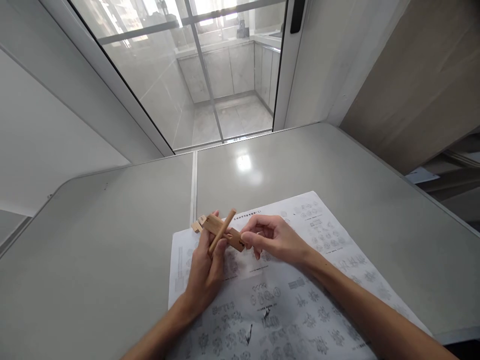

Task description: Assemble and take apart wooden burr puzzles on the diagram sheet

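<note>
My left hand (205,270) holds a wooden stick (222,231) that crosses a notched wooden bar (217,229); its fingers wrap both pieces. My right hand (273,239) pinches the right end of the notched bar between thumb and fingertips. The pieces hover just above a large printed instruction sheet (285,305) covered in small diagrams. A small wooden block (196,227) lies on the table at the sheet's upper left corner, just behind the held pieces.
The grey table (93,250) has a seam (194,185) running away from me. Behind it stands a glass sliding door (187,75) with a metal frame. A brown panel (423,80) leans at the right.
</note>
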Demonstrator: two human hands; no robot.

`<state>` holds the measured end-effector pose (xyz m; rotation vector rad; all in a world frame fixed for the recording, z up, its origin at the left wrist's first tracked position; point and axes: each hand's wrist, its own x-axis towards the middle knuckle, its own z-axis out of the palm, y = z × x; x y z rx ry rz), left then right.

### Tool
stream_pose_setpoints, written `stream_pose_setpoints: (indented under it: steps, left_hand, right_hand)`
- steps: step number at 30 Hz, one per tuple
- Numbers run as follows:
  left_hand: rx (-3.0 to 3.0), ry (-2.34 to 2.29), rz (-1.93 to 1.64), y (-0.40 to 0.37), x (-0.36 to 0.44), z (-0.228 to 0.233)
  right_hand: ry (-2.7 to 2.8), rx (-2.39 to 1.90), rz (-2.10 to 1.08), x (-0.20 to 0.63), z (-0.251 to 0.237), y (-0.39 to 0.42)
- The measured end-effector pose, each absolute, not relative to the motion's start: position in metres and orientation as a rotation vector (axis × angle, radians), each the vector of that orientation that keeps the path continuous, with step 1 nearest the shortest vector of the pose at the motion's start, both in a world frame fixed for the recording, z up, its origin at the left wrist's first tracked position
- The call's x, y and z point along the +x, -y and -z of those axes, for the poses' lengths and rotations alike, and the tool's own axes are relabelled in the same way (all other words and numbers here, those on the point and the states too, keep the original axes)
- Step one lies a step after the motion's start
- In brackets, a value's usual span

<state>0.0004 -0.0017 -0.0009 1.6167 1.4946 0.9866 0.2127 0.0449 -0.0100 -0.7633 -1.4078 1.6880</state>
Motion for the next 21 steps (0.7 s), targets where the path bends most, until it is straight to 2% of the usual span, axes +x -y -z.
stream_pose_setpoints:
  steps: [6,10,15,21]
  left_hand:
    - [1.400,-1.514,-1.282,-0.007,-0.008,-0.013]
    - [1.199,-1.388,-1.407,-0.017,-0.012,-0.016]
    - [0.996,-1.314,-1.460,-0.022,-0.014,-0.016]
    - [1.001,-1.341,-1.382,-0.020,-0.015,-0.011]
  right_hand:
    - [1.821,-0.857,-1.065,0.212,0.015,-0.044]
    - [2.130,-0.844,-0.779,0.208,0.023,-0.041]
    - [2.351,-0.861,-0.594,0.206,0.027,-0.039]
    - [2.404,-0.891,-0.531,0.206,0.029,-0.039]
